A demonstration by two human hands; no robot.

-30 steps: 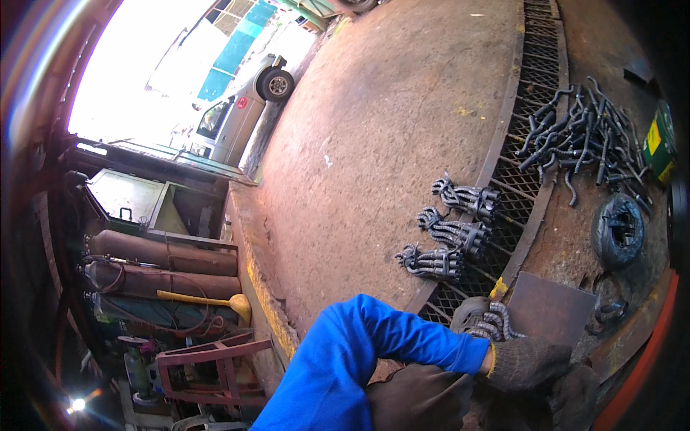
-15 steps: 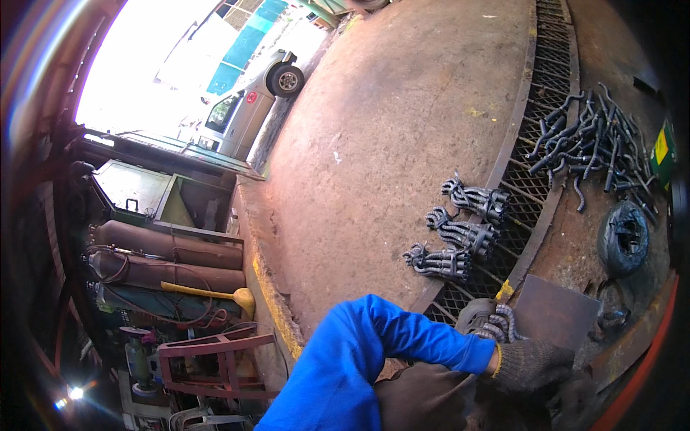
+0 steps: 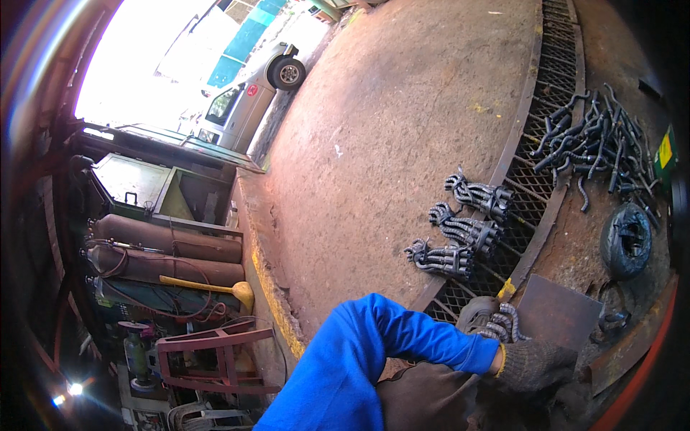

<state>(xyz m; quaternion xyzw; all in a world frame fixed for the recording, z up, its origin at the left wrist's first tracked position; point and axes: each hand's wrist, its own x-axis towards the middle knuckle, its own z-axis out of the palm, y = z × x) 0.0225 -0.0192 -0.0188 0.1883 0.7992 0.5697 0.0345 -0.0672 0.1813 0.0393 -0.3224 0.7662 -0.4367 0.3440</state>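
Gloved left hand (image 3: 535,363), blue-sleeved, fingers closed around a bundle of bent steel bars (image 3: 499,327) at the near end of the floor grate (image 3: 546,179), beside a rusty plate (image 3: 560,312); right hand unseen.

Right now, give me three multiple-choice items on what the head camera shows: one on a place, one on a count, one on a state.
1. Where do the bundles of bent rods lie?
A. by the edge of the floor grate
B. on the red stand
C. in the car

2. How many such bundles lie in a row?
A. one
B. three
C. six

3. The gloved hand is:
A. bare
B. raised overhead
C. low beside the rusty plate

Key: 1 A, they lie at the grate's rim; 2 B, three show side by side; 3 C, the knit glove sits beside the plate.
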